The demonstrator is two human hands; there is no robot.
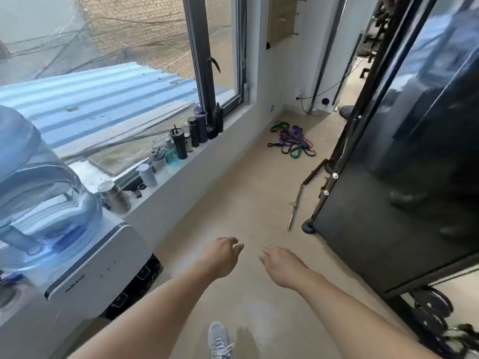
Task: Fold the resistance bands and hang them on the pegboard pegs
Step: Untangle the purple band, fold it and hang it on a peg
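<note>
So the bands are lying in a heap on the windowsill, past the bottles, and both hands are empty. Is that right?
Not quite. In the head view the bands lie in a heap on the floor, below the windowsill and past the bottles, not on the sill. The rest holds: the left hand and right hand are both empty.

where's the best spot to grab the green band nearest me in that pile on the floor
Judging by its pose, take the green band at its rounded loop end, coming down from above on the near side. That loop sticks out of the pile toward you, clear of the tangled purple and black bands.
</note>
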